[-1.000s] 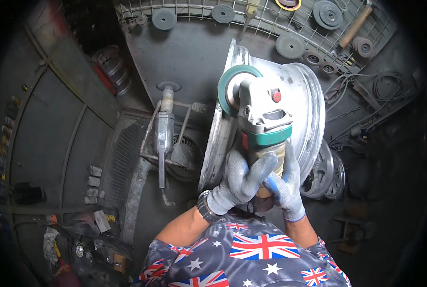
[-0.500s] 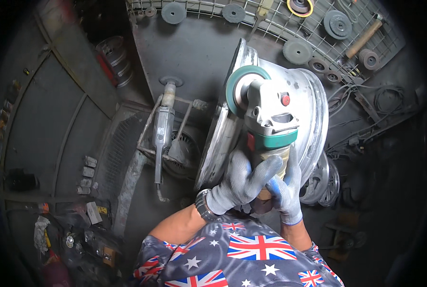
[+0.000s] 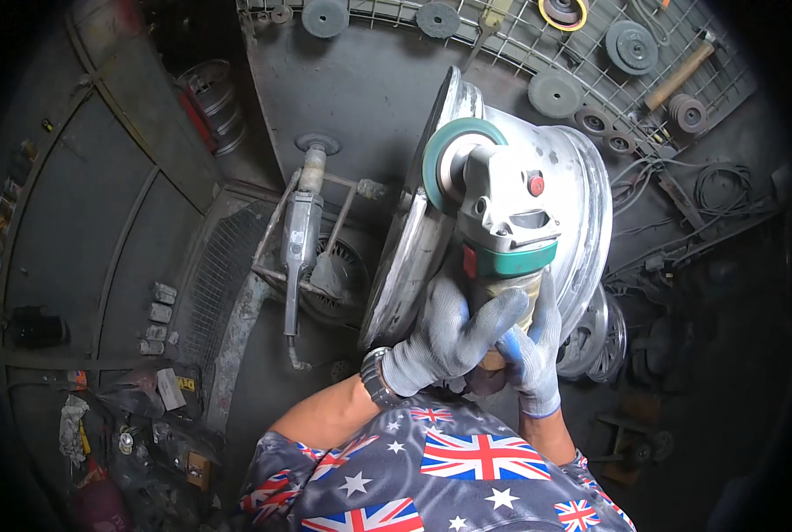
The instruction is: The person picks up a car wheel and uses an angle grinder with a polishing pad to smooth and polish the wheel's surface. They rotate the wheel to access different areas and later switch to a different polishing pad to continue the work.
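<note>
Both my hands wear grey knit gloves and grip one angle grinder (image 3: 511, 199) with a silver head and a green band. My left hand (image 3: 453, 332) wraps the tape-covered body from the left, a dark watch on its wrist. From the right my right hand (image 3: 535, 355) closes round the same body, its fingers reaching up along it. A green-rimmed disc (image 3: 436, 167) on the grinder lies over the rim edge of a silver alloy wheel (image 3: 584, 208). Exact contact between disc and metal I cannot make out. The grinder hides part of the wheel.
To the left, a second grey power tool (image 3: 303, 235) hangs upright on a metal frame (image 3: 351, 208). A wire rack (image 3: 502, 44) behind carries several abrasive discs (image 3: 555, 93) and a hammer (image 3: 679, 75). More wheels (image 3: 595, 341) stand at right; coiled cables (image 3: 722, 186) hang beyond.
The grinder, hands and wheel keep nearly the same places relative to each other. Only a slight shift of the whole view shows.
</note>
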### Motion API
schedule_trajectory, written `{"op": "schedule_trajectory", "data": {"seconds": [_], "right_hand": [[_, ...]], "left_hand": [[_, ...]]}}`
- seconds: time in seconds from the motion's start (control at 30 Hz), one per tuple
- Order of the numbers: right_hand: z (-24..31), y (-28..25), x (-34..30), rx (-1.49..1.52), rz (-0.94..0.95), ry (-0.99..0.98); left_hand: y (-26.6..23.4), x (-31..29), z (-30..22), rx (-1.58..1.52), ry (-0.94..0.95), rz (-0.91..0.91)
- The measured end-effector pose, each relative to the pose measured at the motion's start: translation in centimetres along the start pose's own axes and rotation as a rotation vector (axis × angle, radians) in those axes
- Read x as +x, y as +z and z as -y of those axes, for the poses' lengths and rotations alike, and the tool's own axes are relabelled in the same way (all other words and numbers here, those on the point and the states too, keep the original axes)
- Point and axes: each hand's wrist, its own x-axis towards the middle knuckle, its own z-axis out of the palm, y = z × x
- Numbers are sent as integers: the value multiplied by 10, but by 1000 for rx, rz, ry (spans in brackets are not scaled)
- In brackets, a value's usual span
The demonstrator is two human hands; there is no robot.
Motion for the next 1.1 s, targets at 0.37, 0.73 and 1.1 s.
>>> {"op": "schedule_trajectory", "data": {"seconds": [0.37, 0.73, 1.1], "right_hand": [[4, -4, 2, -95, 29, 14], [4, -6, 7, 11, -12, 111], [4, -8, 6, 21, 17, 86]], "left_hand": [[3, 2, -1, -13, 51, -45], [-1, 7, -14, 235, 69, 5], [2, 7, -13, 88, -48, 10]]}}
